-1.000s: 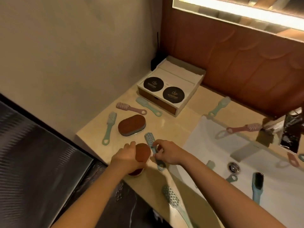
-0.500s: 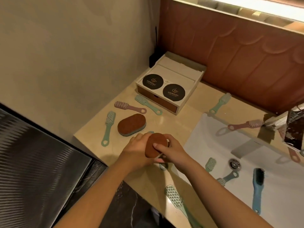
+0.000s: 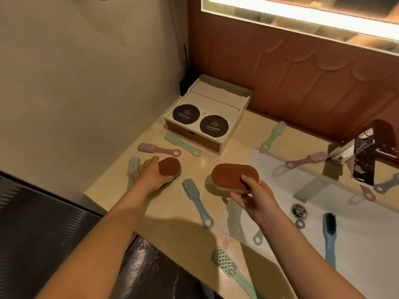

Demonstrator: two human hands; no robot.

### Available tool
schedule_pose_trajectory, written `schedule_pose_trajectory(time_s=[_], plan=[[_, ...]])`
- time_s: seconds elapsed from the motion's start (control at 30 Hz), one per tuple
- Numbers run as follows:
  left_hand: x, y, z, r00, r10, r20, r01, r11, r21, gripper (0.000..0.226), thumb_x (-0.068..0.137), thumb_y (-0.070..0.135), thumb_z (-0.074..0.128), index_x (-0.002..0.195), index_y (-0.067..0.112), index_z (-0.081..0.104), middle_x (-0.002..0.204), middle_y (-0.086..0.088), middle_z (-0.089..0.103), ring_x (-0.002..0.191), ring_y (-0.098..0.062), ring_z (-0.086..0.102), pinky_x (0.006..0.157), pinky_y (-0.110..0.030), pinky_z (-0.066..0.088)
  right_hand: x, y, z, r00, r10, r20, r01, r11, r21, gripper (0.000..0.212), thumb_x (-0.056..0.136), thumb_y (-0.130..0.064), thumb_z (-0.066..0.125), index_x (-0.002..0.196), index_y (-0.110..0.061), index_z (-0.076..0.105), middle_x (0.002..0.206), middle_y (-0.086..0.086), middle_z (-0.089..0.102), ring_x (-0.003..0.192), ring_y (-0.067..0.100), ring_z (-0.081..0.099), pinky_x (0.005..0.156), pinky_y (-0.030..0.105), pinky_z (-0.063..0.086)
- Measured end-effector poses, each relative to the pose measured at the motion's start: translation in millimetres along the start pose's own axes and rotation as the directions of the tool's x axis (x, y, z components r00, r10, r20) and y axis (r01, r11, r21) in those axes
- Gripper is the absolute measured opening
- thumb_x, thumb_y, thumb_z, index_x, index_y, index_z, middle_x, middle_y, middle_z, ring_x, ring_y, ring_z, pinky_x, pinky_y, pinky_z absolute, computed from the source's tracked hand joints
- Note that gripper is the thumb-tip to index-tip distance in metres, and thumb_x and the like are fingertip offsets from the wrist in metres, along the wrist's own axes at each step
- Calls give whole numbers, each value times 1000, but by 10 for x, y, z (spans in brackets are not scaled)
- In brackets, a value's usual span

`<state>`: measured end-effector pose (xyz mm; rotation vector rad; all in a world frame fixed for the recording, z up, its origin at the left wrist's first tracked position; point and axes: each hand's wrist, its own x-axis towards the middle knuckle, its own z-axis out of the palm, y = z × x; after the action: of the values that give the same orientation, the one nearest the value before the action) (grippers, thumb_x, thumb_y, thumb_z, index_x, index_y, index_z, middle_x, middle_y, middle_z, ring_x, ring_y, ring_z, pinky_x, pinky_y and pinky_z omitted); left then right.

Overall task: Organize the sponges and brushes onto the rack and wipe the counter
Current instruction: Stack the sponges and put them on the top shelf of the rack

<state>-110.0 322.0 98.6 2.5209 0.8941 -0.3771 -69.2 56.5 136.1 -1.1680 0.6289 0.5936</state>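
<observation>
Fingers (image 3: 248, 182) gripping sponge (image 3: 234, 175), sink (image 3: 367, 244) holding black-bristled brush (image 3: 329, 234), perhaps others

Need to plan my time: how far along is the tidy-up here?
Barely begun. Nothing looks put away. In hand: the right hand holds one sponge; the left hand grips the second sponge. Left: brushes scattered on the counter and in the sink, then wiping.

Dim warm light from the mirror strip (image 3: 302, 16); soft, wide-angle-bent edges.
</observation>
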Motion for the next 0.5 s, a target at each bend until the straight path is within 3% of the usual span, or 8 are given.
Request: schedule_pose_trajectory(time_s=[0.17, 0.33, 0.5], plan=[[75, -1, -22, 997, -65, 35, 57, 983, 176, 75, 72, 52, 70, 127, 11, 41, 130, -12, 50, 124, -32, 44, 100, -43, 37, 4, -108, -277, 980, -149, -132, 143, 988, -54, 17, 86, -10, 62, 89, -19, 48, 88, 3, 58, 81, 16, 56, 84, 34, 42], [55, 50, -48, 998, -11, 56, -5, 959, 282, 78, 63, 69, 68, 114, 12, 53, 118, -12, 58, 112, -30, 53, 81, -33, 39, -44, -207, -508, 957, -190, -219, 204, 978, 42, 33, 86, -4, 61, 112, -15, 43, 94, 4, 55, 88, 17, 56, 86, 36, 45], [-74, 108, 35, 996, 79, -45, -68, 977, 204, 82, 55, 56, 80, 113, 10, 45, 117, -14, 50, 110, -33, 50, 86, -42, 47, -84, -249, -670, 951, -159, -267, 209, 963, 171, 31, 87, -4, 60, 110, -14, 42, 110, 12, 53, 92, 21, 56, 91, 38, 47]])
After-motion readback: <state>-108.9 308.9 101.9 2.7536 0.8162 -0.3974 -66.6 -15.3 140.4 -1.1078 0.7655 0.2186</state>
